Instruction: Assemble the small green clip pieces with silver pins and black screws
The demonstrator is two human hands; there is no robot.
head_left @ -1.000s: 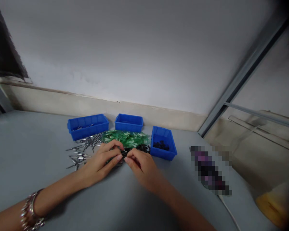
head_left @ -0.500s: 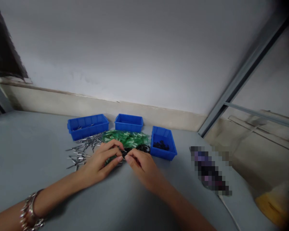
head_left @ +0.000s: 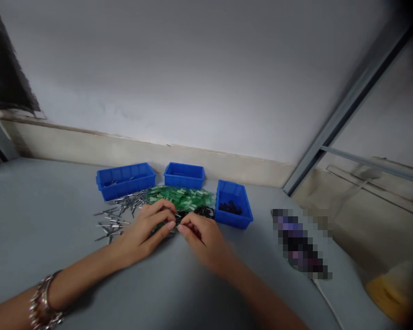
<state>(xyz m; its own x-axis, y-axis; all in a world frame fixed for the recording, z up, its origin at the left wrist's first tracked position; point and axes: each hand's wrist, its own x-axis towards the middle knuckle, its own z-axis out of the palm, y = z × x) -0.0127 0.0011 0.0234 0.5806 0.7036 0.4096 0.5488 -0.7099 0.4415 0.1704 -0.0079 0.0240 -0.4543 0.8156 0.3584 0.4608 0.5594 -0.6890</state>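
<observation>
My left hand [head_left: 147,233] is closed, thumb and fingertips pinched together. Close to its right, my right hand [head_left: 203,238] is also pinched, fingertips almost meeting those of the left. Whatever small parts lie between the fingertips are too small to make out. Just beyond the hands sits a heap of green translucent plastic pieces [head_left: 184,198]. Small black parts [head_left: 205,211] lie in front of that heap, partly hidden by my fingers. Thin silver metal rods [head_left: 112,222] are scattered left of my left hand.
Behind the heaps stand a left blue bin [head_left: 125,183] with a few metal rods and a middle blue bin [head_left: 184,181]. A right blue bin [head_left: 236,220] holds black parts. A pixelated object [head_left: 299,243] with a white cable [head_left: 326,300] lies on the grey table [head_left: 151,298].
My right hand's fingertips have shifted very slightly left, toward the left hand. Both hands keep their pinch, and the bins and heaps look the same.
</observation>
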